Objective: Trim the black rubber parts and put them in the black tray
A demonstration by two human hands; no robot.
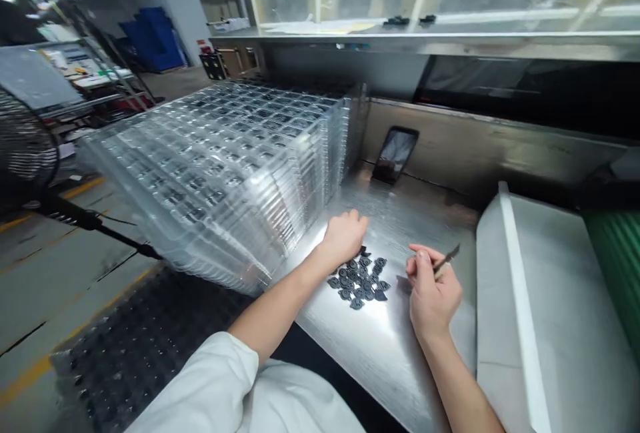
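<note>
The right hand [434, 296] grips a thin tool [451, 255], its long axis slanting toward two o'clock; dark parts [357, 279] lie at nine o'clock from that hand; the left hand [346, 236] curls above them at eleven, grasp unclear; clear trays [225, 153] crowd ten, phone [395, 155] one, white bin [517, 286] three.
</note>
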